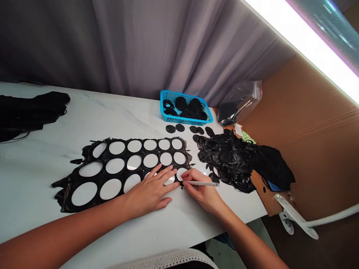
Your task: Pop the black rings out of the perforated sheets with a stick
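Two bare hands work on a white marble table (30, 186). Left hand (150, 190) lies open and flat on a black sheet with circular holes (103, 172). Right hand (202, 190) grasps a craft knife (200, 183), its tip at the sheet's 3 o'clock edge. Blue basket (174, 118) of black discs (181, 103) stands at 12 o'clock.

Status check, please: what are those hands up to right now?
Left hand flat on black perforated sheet. Right hand holding white-handled craft knife at a hole. Black scrap pile just beyond.
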Available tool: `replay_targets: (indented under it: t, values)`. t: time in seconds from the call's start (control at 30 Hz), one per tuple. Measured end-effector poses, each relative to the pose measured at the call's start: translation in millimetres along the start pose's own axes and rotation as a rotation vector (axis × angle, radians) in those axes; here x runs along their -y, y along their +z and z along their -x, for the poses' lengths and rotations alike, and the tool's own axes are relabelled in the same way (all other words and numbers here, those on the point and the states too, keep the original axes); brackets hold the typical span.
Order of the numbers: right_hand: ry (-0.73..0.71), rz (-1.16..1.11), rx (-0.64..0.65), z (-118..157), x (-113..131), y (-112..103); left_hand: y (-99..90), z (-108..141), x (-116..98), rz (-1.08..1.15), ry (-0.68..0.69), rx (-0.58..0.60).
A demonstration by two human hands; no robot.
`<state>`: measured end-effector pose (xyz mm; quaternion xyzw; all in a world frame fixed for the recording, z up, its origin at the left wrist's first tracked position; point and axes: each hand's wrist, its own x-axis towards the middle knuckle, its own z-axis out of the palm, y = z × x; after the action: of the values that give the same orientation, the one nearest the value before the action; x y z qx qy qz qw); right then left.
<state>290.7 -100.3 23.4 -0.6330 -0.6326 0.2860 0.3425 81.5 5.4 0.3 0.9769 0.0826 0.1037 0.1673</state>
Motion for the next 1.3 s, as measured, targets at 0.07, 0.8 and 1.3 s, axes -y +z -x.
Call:
replay_targets:
  t: [0.07,0.8,1.3]
  values:
    - [-0.089,0.125,0.005,3.3,-1.0,7.4,1.2,0.6,0.2,0.018,-0.006,-0.009]
    - [0.061,-0.154,0.050,-61.1,-21.4,-22.9,4.6,-14.0,8.5,-0.137,-0.048,-0.042]
    - [-0.150,0.211,0.084,-50.2,-22.5,-9.0,12.1,-15.5,4.3,-0.145,-0.035,-0.044]
